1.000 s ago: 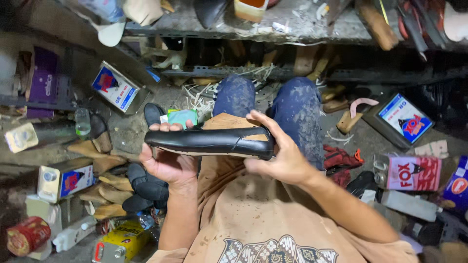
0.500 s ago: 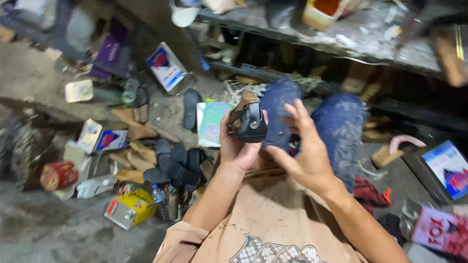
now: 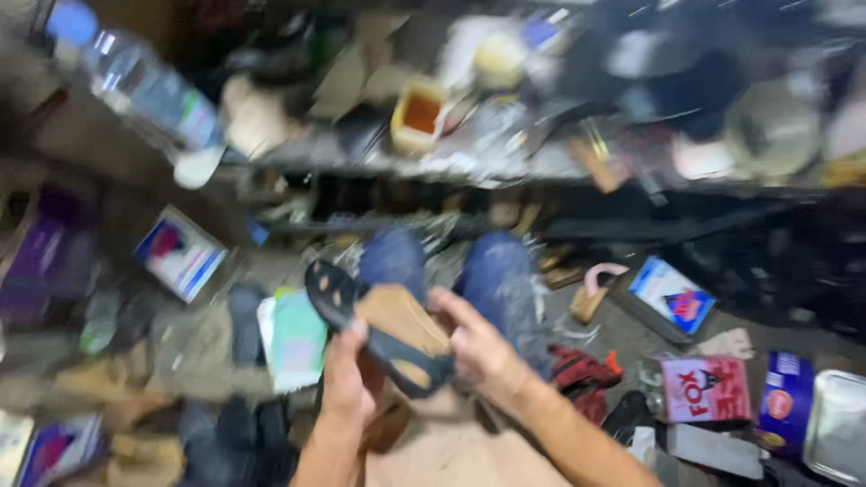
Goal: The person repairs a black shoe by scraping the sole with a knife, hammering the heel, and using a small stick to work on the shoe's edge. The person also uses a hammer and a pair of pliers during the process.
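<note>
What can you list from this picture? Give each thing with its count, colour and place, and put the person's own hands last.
Shoe sole: one, black with tan insole, held centre.
Plastic bottle: one, clear with blue cap, top left.
Small tub: one, cream with orange contents, on shelf.
Flat boxes: at least two, blue and white, on floor.
Red box: one, right floor.
Left hand: under the sole.
Right hand: gripping the sole's right side.

The shoe sole [image 3: 383, 334] is black round its rim with a tan insole. Beyond it, the knees [image 3: 446, 271] wear blue denim flecked pale. Left of the sole lies a mint-green sheet [image 3: 298, 338]; right of it a red rag [image 3: 582, 374] and a red-and-white box [image 3: 704, 388] (blurred). Above, a clear bottle [image 3: 135, 86] has a blue cap.
</note>
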